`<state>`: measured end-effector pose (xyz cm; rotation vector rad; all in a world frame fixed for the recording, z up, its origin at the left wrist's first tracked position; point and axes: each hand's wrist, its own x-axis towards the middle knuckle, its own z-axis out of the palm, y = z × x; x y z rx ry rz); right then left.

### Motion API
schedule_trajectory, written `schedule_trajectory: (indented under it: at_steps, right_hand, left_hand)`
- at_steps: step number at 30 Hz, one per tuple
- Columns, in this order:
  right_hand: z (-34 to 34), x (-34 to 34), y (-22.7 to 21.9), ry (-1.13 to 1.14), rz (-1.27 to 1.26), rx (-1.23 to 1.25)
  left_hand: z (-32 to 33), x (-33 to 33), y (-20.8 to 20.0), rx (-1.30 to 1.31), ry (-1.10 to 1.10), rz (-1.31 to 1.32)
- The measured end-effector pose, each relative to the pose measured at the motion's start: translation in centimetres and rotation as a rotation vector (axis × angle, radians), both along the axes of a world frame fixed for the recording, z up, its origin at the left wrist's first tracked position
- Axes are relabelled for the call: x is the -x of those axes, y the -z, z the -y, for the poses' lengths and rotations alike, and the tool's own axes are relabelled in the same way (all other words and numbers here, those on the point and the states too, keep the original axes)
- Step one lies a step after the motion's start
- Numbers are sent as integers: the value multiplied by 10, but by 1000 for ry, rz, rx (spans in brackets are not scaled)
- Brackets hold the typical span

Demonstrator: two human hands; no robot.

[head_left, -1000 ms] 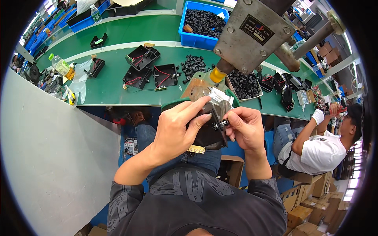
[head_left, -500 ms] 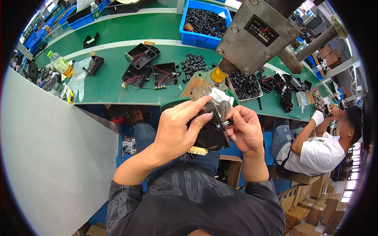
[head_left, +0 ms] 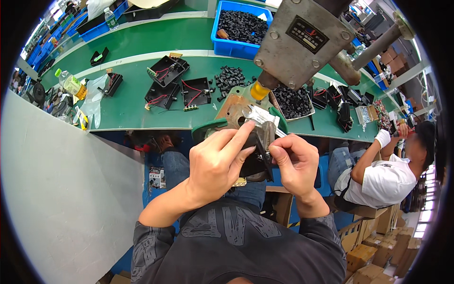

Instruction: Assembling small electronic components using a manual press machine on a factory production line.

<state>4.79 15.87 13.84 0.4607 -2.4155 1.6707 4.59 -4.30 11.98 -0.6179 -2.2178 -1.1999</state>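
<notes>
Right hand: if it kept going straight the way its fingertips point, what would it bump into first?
Probably the black plastic case in the left hand, just left of the right hand's fingertips. They may already touch it; depth is hard to tell.

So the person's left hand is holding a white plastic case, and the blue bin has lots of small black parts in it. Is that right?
Not quite: the case in the left hand is black, as the head view shows. The blue bin does have lots of small black parts in it.
</notes>
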Motion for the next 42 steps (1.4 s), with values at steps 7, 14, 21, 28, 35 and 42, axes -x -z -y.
schedule_trajectory:
  at_steps: [7, 14, 21, 28, 35, 42]
  right_hand:
    - [5, 1, -1, -29, -200, -66]
    - [14, 2, 10, 19, -395, -64]
    - [24, 30, 0, -53, -398, -80]
    - [55, -1, -4, -138, -589, -694]
    - [53, 18, 9, -251, -411, -559]
    - [45, 31, 10, -346, -216, -398]
  left_hand:
    - [1, -3, 7, -46, 28, 37]
    - [-3, -2, 9, 28, -24, -83]
    - [7, 5, 17, -173, -145, 108]
    - [41, 7, 35, -963, 39, 609]
    - [63, -10, 28, -1029, 127, 638]
    - [68, -15, 23, -977, 176, 675]
